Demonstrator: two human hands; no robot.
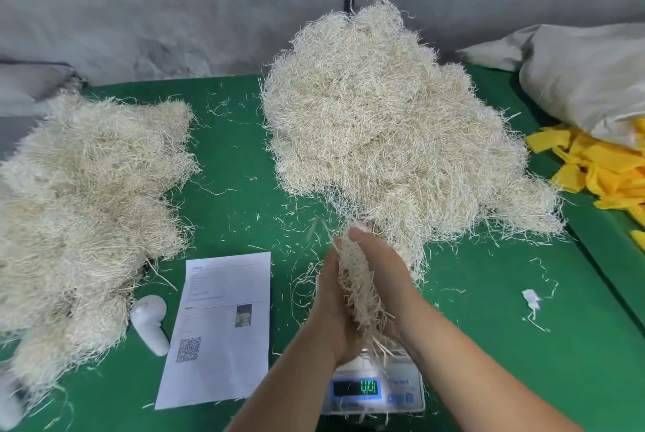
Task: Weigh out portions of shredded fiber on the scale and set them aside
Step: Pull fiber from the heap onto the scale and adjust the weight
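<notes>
Two bare hands meet at the lower centre of the frame, pressing one bundle of shredded fiber (pixel 357 286) between them: the left hand (pixel 331 306) cups it from the left side and the right hand (pixel 382 278) closes over it from the right, fingers curled round the strands, so both hands are grasping the same bundle. It hangs directly above the digital scale (pixel 375 388), which sits at the bottom edge with its green display (pixel 366 388) lit; the digits are too blurred to read. Whether the bundle's lowest strands touch the platform cannot be told, since the wrists hide it. Behind the hands, in the upper centre, rises the large supply heap (pixel 387 138), and at the left of the frame lies a second, flatter heap (pixel 87 208) that looks like the portions already set aside. A printed sheet with a QR code (pixel 216 327) and a white handheld scanner (pixel 150 323) rest on the green table cover (pixel 506 327) between that heap and the scale, and yellow fabric strips (pixel 600 169) lie at the right edge. By the look of it, the step in hand is the weighing itself. The next move probably calls for letting the fiber settle freely on the platform, hands clear, then adding or plucking strands until the reading suits.
</notes>
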